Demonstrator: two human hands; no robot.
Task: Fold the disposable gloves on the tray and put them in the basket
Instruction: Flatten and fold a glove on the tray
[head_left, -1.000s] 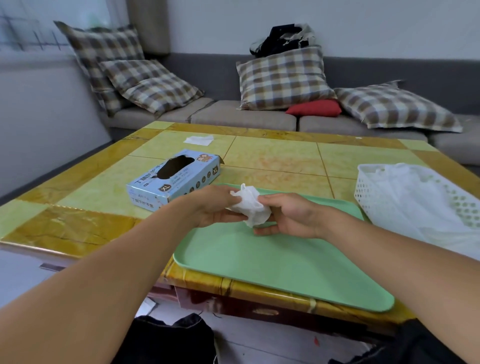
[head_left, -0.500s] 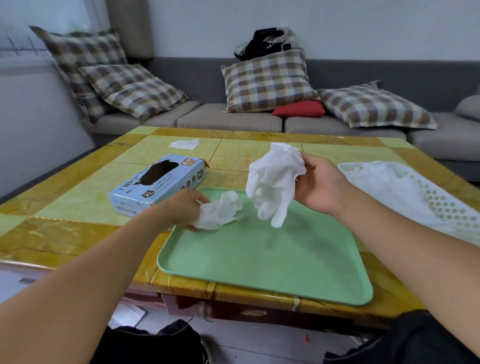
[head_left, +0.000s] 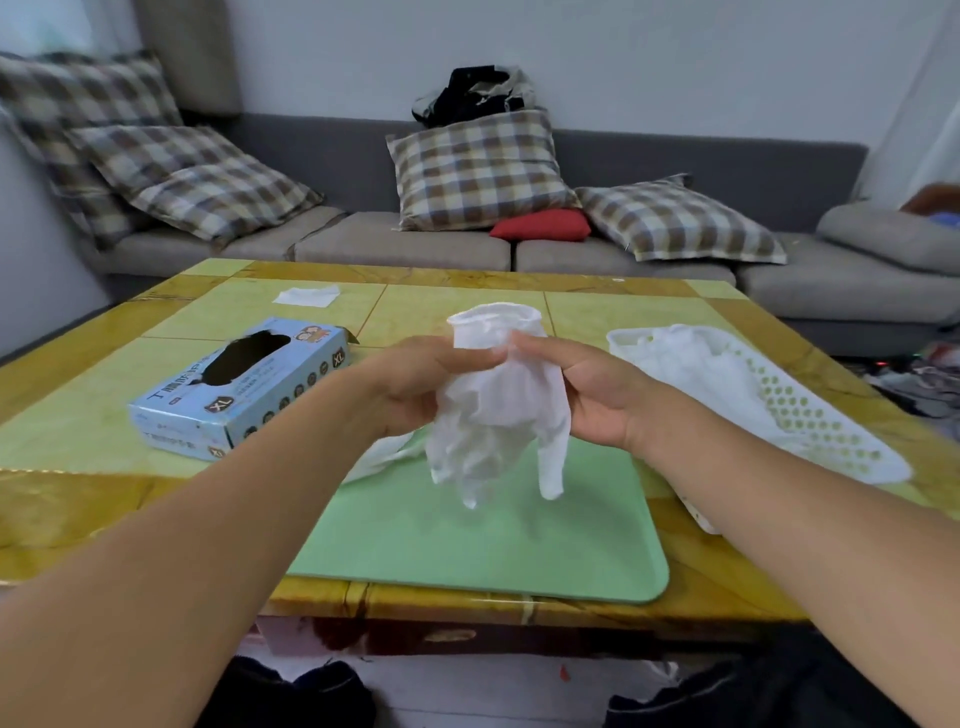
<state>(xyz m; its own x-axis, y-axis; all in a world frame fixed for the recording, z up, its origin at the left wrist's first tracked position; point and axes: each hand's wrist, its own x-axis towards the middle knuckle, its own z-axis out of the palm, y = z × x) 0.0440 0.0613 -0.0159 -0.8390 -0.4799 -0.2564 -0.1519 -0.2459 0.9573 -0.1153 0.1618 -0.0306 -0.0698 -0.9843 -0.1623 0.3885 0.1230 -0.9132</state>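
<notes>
The left hand (head_left: 415, 387) hides most of a second glove (head_left: 382, 457) on the tray (head_left: 493, 551); only a crumpled white edge shows beside the forearm. The held glove (head_left: 498, 410) covers the fingertips of both hands, and the right hand (head_left: 597, 395) shows only its thumb side. What fills the basket (head_left: 810, 415) is a white heap whose pieces cannot be told apart. The small print on the box (head_left: 239, 384) is too small to read. The pillows (head_left: 88, 130) at far left are blurred. Both forearms run off the bottom edge.
</notes>
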